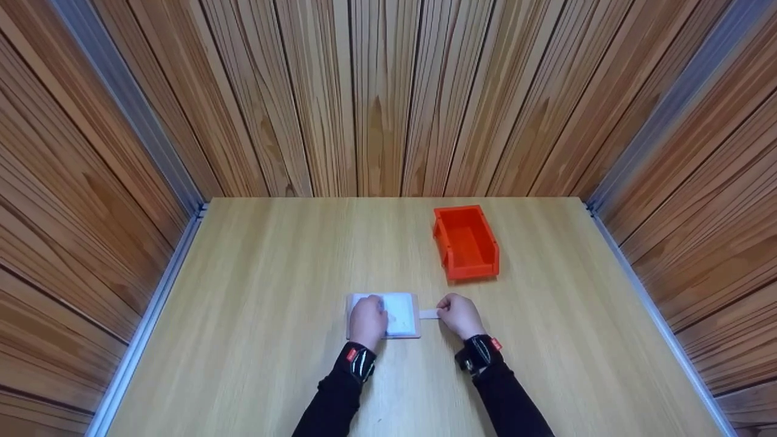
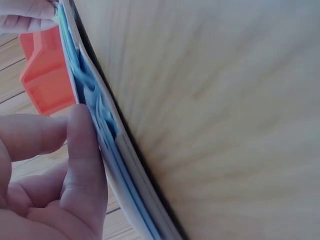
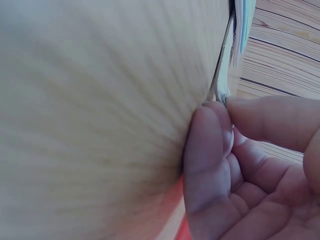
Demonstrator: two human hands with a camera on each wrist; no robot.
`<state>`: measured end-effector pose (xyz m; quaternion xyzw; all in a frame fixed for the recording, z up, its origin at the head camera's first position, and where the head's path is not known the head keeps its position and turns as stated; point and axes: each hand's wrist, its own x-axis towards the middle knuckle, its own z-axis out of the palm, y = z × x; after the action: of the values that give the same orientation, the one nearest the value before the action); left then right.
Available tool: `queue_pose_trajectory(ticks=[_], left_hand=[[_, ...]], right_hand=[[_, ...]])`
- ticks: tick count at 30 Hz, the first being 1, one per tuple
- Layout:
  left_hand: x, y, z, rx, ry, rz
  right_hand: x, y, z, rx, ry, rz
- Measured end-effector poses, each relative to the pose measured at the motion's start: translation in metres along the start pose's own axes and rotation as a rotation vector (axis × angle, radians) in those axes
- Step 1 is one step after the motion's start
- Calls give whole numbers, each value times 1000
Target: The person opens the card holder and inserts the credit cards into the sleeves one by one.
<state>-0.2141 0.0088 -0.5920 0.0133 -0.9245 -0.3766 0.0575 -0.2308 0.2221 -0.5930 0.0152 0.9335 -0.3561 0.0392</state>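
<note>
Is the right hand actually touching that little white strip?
Touching. In the head view the right hand pinches the white strip at its end.

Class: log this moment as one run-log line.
left hand: presses flat white-blue packet | right hand: pinches white tab | orange plastic bin: apart

Table (image 1: 255,315): pale wood-grain, smooth matt laminate look. Walls (image 1: 388,91): darker wood-look slats, satin sheen, with grey metal corner strips (image 1: 130,115). Bin (image 1: 466,243): orange moulded plastic, smooth, slight gloss. Flat pad (image 1: 400,315): thin tan board base, white-blue paper or film layers on top, soft sheen; exact material unclear. White tab (image 1: 428,314): paper-like, matt. Sleeves (image 1: 334,406): black matt cloth. Wrist bands (image 1: 359,359): glossy black.
</note>
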Motion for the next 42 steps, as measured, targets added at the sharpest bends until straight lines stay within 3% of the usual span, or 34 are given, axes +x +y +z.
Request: queue_pose_trajectory(ticks=[5, 13, 22, 28, 42], left_hand=[[6, -2, -10, -39, 5, -36], [11, -9, -23, -14, 73, -11], [14, -14, -32, -31, 53, -78], [17, -20, -37, 3, 89, -80], [16, -38, -46, 8, 101, -145]], right_hand=[[1, 1, -1, -2, -3, 21], [0, 1, 0, -5, 5, 13], [1, 1, 1, 3, 6, 3], [1, 1, 1, 3, 0, 14], [0, 0, 0, 10, -11, 29]])
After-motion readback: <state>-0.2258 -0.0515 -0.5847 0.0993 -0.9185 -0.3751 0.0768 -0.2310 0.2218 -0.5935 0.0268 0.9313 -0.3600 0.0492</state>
